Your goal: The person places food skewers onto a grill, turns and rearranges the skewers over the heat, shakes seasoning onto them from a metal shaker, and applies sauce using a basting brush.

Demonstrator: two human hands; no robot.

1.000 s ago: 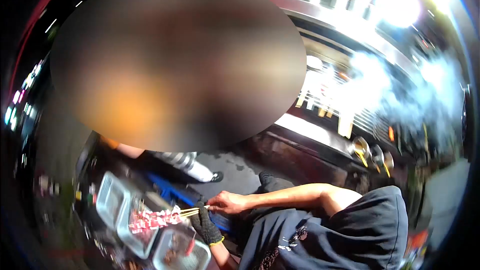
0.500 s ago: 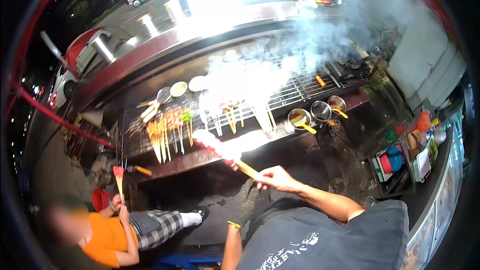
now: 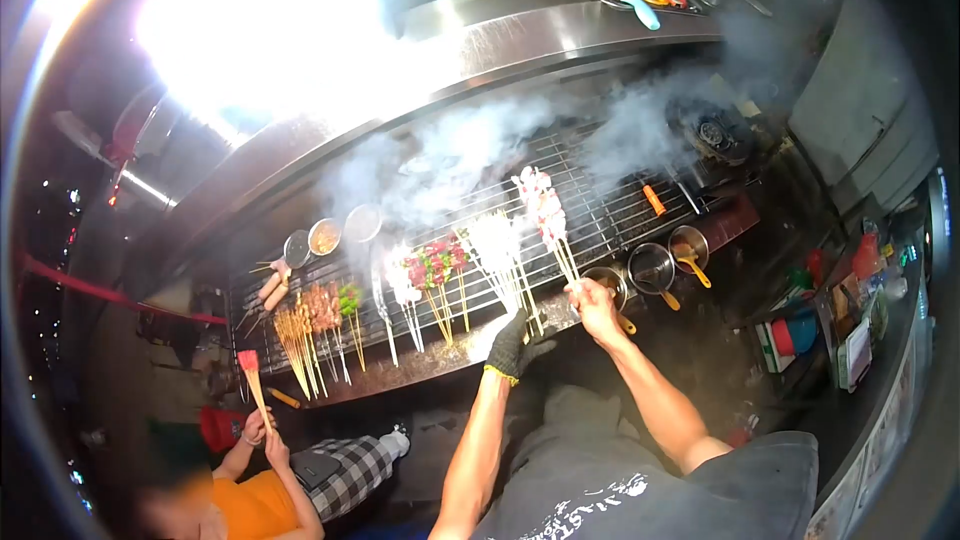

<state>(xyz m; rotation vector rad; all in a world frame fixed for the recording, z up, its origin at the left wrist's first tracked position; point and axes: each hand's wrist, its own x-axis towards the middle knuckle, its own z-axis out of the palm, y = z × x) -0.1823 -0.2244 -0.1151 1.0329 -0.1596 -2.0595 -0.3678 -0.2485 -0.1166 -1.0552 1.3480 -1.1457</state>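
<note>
Over at the far left, beside the grill, another person in an orange top had a red-tipped bundle of sticks upright in both hands, probably so the red ends stayed clear of everything. Next along, a couple of sausages sat near three round dishes towards the back, with brown skewers, meaty ones, green ones and red-and-green ones fanned out in front. Their bare ends poked over the front edge, I'd guess to keep the wood off the heat and easy to grab. Then came the washed-out pale skewers, with the gloved left hand right by their stick ends. Glare and the dark knit hid its fingers, so I can't tell if they were closed on anything; the glove made sense that close to hot bars. Just right of it, the bare right hand had its fingers pinched around the bottoms of some pink-and-white meat skewers, food end out over the bars, which kept the skin back from the heat. Past that were three small pots along the front, handles towards the cook's side, handy for reaching, and an orange piece lay on the bars behind them.
</note>
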